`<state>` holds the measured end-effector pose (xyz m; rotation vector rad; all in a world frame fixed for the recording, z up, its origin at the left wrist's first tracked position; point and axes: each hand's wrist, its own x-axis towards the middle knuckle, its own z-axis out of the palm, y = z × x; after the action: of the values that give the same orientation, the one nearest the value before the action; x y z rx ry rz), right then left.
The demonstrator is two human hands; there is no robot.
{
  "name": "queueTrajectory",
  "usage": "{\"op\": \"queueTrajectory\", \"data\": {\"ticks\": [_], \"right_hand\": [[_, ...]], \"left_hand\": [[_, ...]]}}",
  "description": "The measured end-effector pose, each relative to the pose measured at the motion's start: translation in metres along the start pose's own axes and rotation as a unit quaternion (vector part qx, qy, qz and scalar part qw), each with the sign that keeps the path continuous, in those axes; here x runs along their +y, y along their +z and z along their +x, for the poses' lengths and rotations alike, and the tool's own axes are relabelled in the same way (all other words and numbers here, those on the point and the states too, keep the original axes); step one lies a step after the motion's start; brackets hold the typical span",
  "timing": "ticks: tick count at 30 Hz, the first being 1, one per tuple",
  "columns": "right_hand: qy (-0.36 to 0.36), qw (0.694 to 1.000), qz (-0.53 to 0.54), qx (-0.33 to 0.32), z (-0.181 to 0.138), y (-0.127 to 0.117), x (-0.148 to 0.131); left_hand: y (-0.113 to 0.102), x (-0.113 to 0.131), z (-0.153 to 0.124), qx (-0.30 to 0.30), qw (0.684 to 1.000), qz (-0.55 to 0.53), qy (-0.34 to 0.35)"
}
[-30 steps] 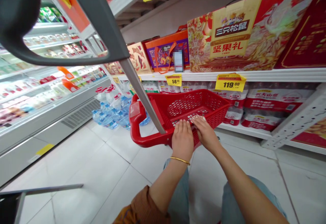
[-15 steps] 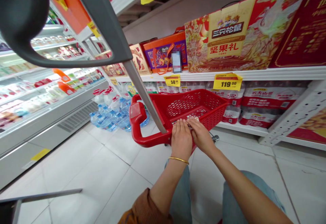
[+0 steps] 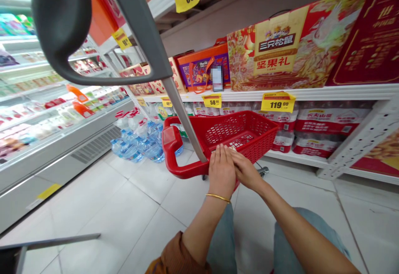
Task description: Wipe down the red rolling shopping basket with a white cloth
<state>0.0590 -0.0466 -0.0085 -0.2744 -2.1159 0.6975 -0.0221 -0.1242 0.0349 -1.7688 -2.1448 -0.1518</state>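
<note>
A red plastic trolley basket stands on the floor in front of me, with nothing visible inside it. Its grey telescopic handle rises toward the camera and ends in a dark grip at the top left. My left hand, with a gold bangle at the wrist, lies flat on the basket's near rim, fingers stretched and together. My right hand rests on the same rim just to the right. Its fingers reach toward the left hand and touch it.
On the right, a white shelf carries red gift boxes, yellow price tags and packs of bottled water below. Large water bottles stand on the white tile floor ahead. An open chiller lines the left.
My right hand has slid left along the rim until it meets the left hand. The basket and its handle have shifted slightly right in view.
</note>
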Motion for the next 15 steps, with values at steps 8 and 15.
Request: {"op": "queueTrajectory", "data": {"ticks": [8,15], "right_hand": [[-0.017,0.999,-0.035,0.000,-0.004,0.004,0.011],[0.021,0.994,-0.106,0.026,-0.009,0.004,0.038]], "left_hand": [[-0.003,-0.005,-0.006,-0.006,1.000,0.005,-0.003],[-0.012,-0.015,-0.017,0.000,0.999,0.038,0.025]]}}
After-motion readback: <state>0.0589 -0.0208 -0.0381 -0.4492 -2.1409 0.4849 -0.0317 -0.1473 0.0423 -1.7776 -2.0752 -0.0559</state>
